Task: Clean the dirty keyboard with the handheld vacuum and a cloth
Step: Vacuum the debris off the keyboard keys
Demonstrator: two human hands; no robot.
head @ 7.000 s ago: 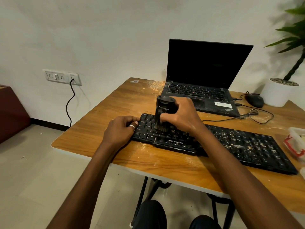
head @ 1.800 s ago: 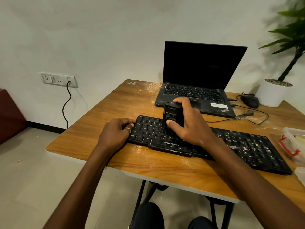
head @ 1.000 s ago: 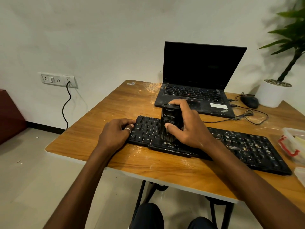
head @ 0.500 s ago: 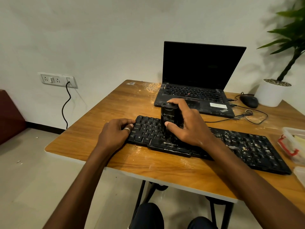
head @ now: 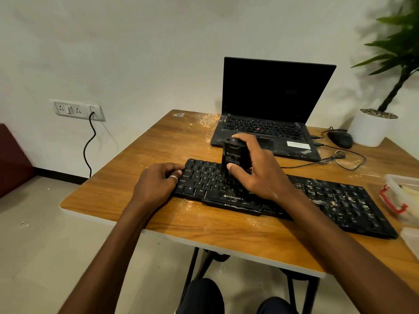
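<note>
Long black keyboard [head: 335,200] lies across the centre of the frame on the wooden worktop [head: 158,143], running from centre down toward the right edge. Its right half is covered in pale crumbs and its left half looks much cleaner. White ZEBRONICS lettering on the front lip.

Small black cylindrical handheld vacuum [head: 233,155] stands upright on the keys of the left half, nozzle end down. The right hand [head: 256,175] grips it, fingers wrapped round the far side and top, thumb pressed on the near face. The left hand [head: 156,182] holds the keyboard's left end, fingers curled onto the end keys, a silver ring on one finger. Thumb not visible.

Pale dust and crumb smears on the worktop in front of the keyboard and toward the far corner.

Behind the vacuum, upper centre, an open black laptop [head: 272,98] with a dark screen and a dusty deck. Right of it a black mouse [head: 340,139], with a thin black cable [head: 349,164] looped on the worktop. Upper right, a white round pot [head: 367,130] with a green leafy plant [head: 399,53].

Right edge, a clear plastic container with a red clip [head: 401,198], partly cut off.

Left, on the white wall, a white socket plate [head: 77,109] with a black cord [head: 88,146] hanging down. Dark red furniture [head: 11,159] at the far left edge. Knees in dark trousers [head: 201,295] at bottom centre.
</note>
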